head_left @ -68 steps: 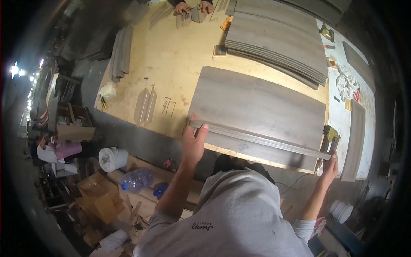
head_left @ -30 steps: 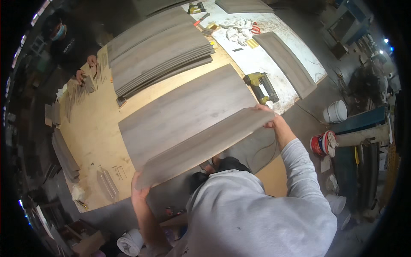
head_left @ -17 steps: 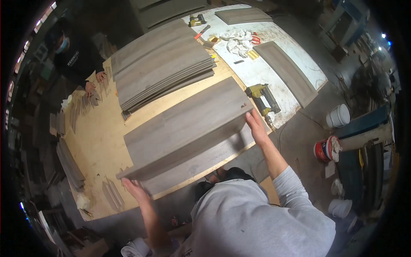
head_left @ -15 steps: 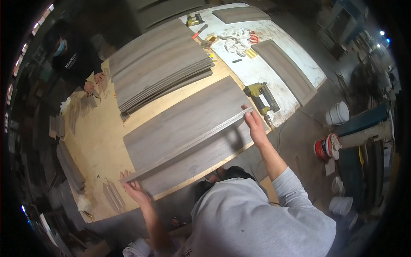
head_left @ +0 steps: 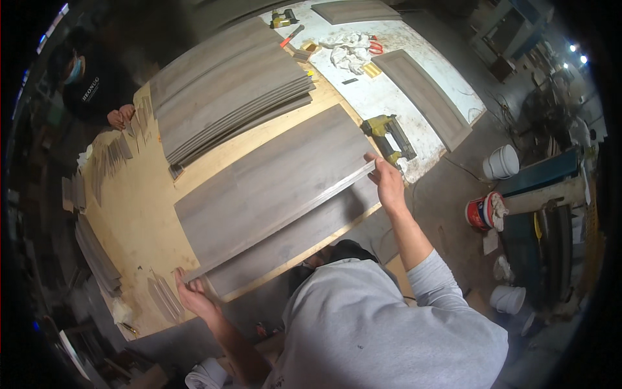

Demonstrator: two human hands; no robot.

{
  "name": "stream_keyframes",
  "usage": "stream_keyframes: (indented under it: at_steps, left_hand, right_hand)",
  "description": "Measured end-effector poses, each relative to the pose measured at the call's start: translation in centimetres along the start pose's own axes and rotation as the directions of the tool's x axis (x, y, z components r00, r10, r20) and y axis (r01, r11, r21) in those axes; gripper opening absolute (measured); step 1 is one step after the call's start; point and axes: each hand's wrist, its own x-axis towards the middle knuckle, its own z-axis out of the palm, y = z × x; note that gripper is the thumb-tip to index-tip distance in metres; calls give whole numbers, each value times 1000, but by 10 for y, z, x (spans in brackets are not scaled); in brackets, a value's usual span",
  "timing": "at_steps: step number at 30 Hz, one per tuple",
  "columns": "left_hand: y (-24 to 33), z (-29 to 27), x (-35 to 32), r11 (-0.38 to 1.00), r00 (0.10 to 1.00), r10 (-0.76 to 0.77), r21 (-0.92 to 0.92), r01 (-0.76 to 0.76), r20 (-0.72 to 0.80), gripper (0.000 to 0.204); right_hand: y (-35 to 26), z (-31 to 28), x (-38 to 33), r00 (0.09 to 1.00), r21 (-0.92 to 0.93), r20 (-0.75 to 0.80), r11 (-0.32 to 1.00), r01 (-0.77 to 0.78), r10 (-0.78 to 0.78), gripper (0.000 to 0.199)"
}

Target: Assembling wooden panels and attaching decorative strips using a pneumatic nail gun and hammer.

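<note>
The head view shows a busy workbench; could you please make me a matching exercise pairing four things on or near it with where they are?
Things:
1. grey panel
2. nail gun
3. stack of grey boards
4. red bucket

Places:
A. on the floor, right of the bench
B. far side of the bench
C. held at both ends by the left hand and right hand
D. on the bench just beyond the right hand

Pairs: 1-C, 2-D, 3-B, 4-A
</note>
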Motion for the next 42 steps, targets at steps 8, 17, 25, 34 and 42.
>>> stream_keyframes:
  at_steps: [8,17,25,34,42]
  left_hand:
    - [6,-10,-10,992,982,121,38,-117,-145,14]
    - [25,9,-28,989,984,72,138,-49,-165,18]
    - [33,19,-25,-150,496,728,816,-559,474,29]
    - [83,140,-40,384,372,-340,488,-784,864,41]
    - [72,135,-45,405,193,-194,257,-877,962,42]
  right_hand:
    - [-12,5,-15,937,-163,-316,982,97,-145,27]
    - [-6,8,-18,968,-169,-204,979,112,-146,40]
    - [-18,16,-25,963,-55,-256,996,66,-78,40]
    - [-6,7,-30,965,-23,-235,993,117,-119,40]
    - [-9,3,-39,965,-37,-245,996,85,-92,45]
